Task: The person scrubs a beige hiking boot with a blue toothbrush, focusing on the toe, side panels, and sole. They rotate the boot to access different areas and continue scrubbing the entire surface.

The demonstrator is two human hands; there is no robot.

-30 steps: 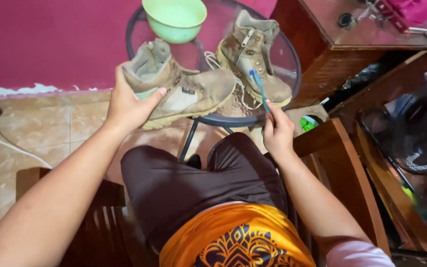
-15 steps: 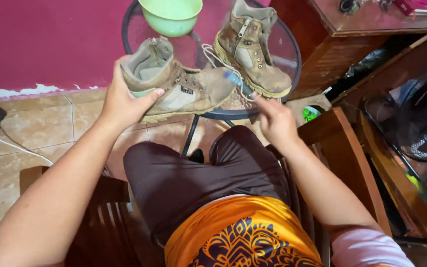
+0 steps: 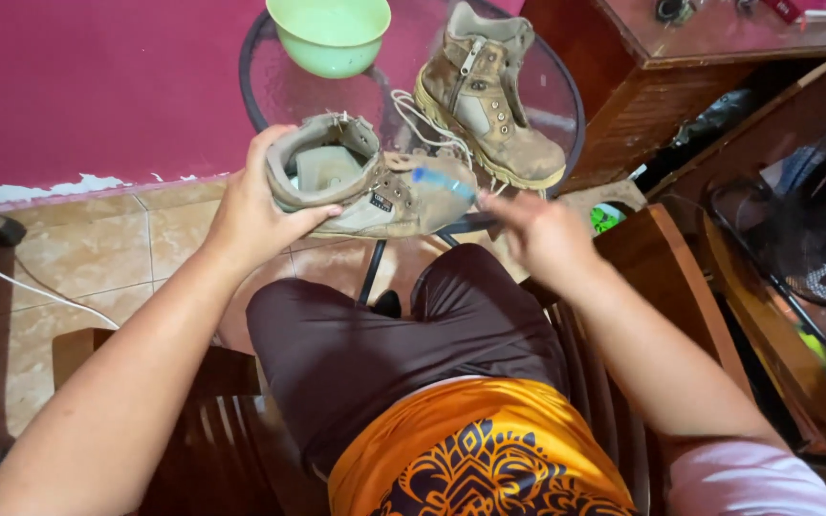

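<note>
— Magenta wall [image 3: 97, 86] runs along the far side, with tan floor tiles [image 3: 69, 258] below it at left and a white cable [image 3: 31, 287] lying across them. What do we have at our left hand?

— Our left hand [image 3: 255, 215] is wrapped around the heel end of a tan boot [image 3: 365, 182], thumb along its side, holding it up over our knees at the near edge of the round glass table [image 3: 270, 86]. A green bowl [image 3: 329, 33] stands at the far side of that table.

— And to the right?

— Our right hand [image 3: 537, 234] is blurred, closed on a blue brush [image 3: 442, 180] whose head touches the boot's toe. Beyond it a second boot [image 3: 485, 96] stands upright on the table, laces trailing. Further right we see a dark wooden cabinet [image 3: 719, 67].
</note>
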